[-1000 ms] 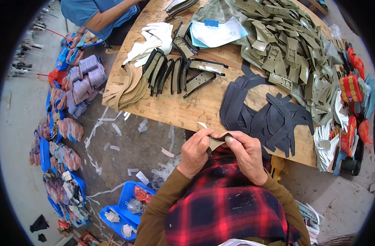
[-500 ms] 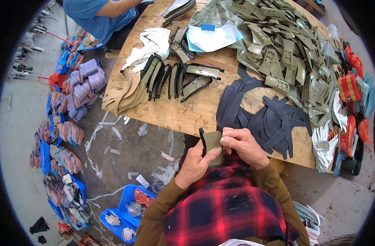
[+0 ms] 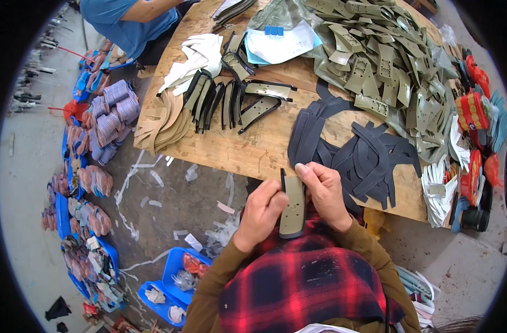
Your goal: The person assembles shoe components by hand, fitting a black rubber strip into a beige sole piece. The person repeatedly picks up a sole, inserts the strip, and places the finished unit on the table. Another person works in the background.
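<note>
Between my two hands, over my lap at the table's front edge, is an olive-green curved plate (image 3: 292,213) with small holes and black strip along its edges. My left hand (image 3: 260,212) is closed, its curled fingers gripping the plate's left edge. Thumb on top, my right hand (image 3: 326,195) pinches the upper right edge and its black strip. The fingers behind the plate are hidden. Just beyond my right hand lies a heap of loose black strips (image 3: 370,161). Farther left on the table are several black-edged olive plates (image 3: 230,105).
A big pile of bare olive plates (image 3: 375,61) covers the table's far right. White strips (image 3: 201,58), tan strips (image 3: 163,123) and a paper sheet (image 3: 281,44) lie on the wooden table (image 3: 231,154). A person in blue (image 3: 134,22) works at far left; blue bins (image 3: 178,272) stand on the floor.
The plate has turned from its plain face to its holed face and now stands more upright. My left hand has curled at its left edge; my right hand has shifted slightly upward.
</note>
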Demonstrator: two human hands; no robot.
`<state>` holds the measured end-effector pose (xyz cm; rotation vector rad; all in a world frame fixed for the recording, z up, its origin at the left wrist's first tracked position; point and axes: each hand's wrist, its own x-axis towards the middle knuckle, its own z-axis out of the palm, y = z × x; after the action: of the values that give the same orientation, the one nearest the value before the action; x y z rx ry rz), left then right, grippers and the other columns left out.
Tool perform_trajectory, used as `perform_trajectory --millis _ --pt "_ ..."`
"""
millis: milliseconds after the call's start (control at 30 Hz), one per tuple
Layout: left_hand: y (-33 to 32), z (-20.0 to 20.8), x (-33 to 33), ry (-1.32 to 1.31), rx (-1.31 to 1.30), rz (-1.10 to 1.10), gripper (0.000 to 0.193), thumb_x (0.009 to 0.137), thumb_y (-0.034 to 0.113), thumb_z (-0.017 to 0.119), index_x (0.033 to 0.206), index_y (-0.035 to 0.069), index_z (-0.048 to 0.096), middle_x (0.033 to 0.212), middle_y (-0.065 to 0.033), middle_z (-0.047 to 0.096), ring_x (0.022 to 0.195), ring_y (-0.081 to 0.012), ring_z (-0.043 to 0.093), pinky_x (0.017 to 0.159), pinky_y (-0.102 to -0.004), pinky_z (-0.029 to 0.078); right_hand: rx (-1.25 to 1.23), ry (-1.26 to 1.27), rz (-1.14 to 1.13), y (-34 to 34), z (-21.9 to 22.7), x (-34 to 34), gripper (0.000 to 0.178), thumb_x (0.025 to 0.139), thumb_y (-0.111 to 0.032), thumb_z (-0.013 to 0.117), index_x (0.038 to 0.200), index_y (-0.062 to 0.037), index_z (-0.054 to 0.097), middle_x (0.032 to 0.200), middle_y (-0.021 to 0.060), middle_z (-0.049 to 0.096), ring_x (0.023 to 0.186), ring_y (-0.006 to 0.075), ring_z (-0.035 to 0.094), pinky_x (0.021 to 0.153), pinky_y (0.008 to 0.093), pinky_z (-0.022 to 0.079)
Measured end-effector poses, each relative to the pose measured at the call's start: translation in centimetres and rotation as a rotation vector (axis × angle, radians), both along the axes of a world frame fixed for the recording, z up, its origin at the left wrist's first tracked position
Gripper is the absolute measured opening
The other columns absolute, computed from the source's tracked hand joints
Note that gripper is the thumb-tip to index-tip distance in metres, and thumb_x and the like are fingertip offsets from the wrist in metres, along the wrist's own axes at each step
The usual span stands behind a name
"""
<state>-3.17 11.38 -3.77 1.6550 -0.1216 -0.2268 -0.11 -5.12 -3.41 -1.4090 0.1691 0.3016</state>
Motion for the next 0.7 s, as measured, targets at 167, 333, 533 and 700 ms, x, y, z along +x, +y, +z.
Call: perform_trajectory --millis 167,333,533,700 --pt "-2.3 -0.2 0.6 0.282 -0.310 0.290 0.030 0.104 0.027 0.048 0.094 0.002 0.061 0.077 0.0033 0.056 0.070 -0.0039 0.048 0.062 -0.0230 0.041 -0.340 -0.363 -0.053 1.0 -0.7 -0.6 0.032 0.091 -0.016 0.067 0.068 -0.0003 0.051 0.058 0.0059 0.048 0.049 0.0093 0.044 0.046 0.0291 0.037" --pt "-2.2 -1.3 1.6 0.248 -0.499 0.531 0.028 0.104 0.027 0.048 0.092 0.006 0.061 0.080 0.0054 0.056 0.071 -0.0021 0.048 0.061 -0.0216 0.040 -0.366 -0.404 0.183 0.7 -0.9 -1.7 0.029 0.089 -0.016 0.068 0.070 0.0008 0.053 0.061 0.0081 0.047 0.055 0.0130 0.046 0.050 0.0326 0.036" --pt "-2.8 -0.4 1.2 0.209 -0.588 0.463 0.038 0.101 0.040 0.053 0.106 0.003 0.060 0.090 0.0003 0.060 0.076 -0.0072 0.054 0.069 -0.0216 0.047 -0.057 -0.094 0.348 -1.6 0.6 0.3 0.027 0.093 -0.019 0.060 0.074 -0.0004 0.057 0.065 -0.0032 0.048 0.062 0.0048 0.041 0.053 0.0266 0.035" --pt "3.0 2.1 2.1 -0.189 0.109 0.269 0.064 0.086 0.044 0.071 0.127 -0.001 0.051 0.119 -0.0125 0.059 0.110 -0.0223 0.059 0.086 -0.0358 0.053 -0.243 -0.120 0.762 -5.5 3.1 2.5 0.034 0.092 -0.029 0.063 0.077 0.0020 0.065 0.058 0.0081 0.055 0.054 0.0135 0.047 0.053 0.0323 0.039"
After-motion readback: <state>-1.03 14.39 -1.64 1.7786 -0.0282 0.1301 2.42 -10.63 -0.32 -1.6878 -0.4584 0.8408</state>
